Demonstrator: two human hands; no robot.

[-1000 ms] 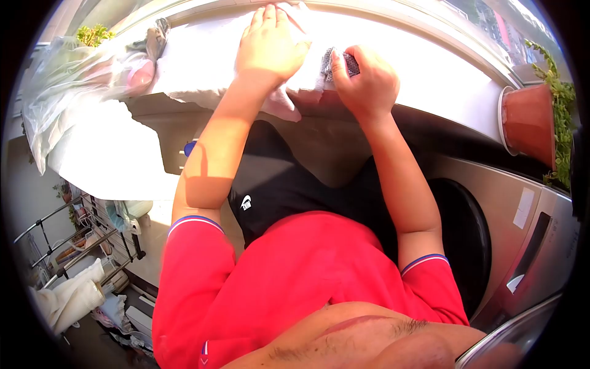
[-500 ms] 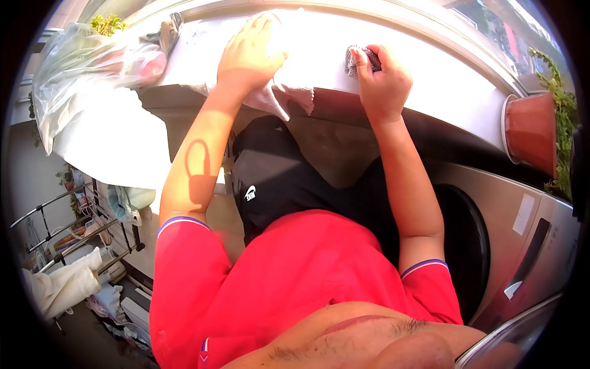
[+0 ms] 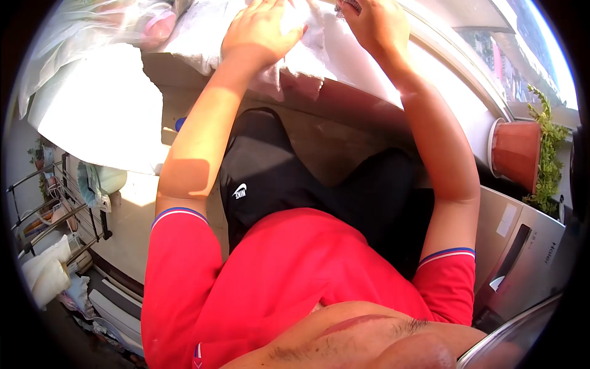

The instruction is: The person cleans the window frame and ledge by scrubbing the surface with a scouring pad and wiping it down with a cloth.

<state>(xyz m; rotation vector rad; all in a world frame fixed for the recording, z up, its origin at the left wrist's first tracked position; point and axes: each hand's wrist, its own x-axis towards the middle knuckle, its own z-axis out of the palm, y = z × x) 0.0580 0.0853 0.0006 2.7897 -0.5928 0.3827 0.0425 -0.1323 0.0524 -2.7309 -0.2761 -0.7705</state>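
My left hand (image 3: 261,34) lies flat with its fingers spread on a pale cloth (image 3: 307,55), which hangs over the front edge of the white sill (image 3: 350,58). Near the top edge of the view, my right hand (image 3: 378,27) is closed on a grey mesh scrubber (image 3: 349,6), farther back on the sill. Part of the scrubber is hidden by the fingers and the frame's edge.
A clear plastic bag (image 3: 92,27) and a pink object (image 3: 160,27) are at the upper left. A potted plant (image 3: 516,154) stands at the right, above a silver appliance (image 3: 522,240). A metal rack (image 3: 61,203) is at the lower left.
My right hand has moved with the scrubber toward the back of the sill. My left hand stays on the cloth. The view has shifted, and the sill sits higher in it.
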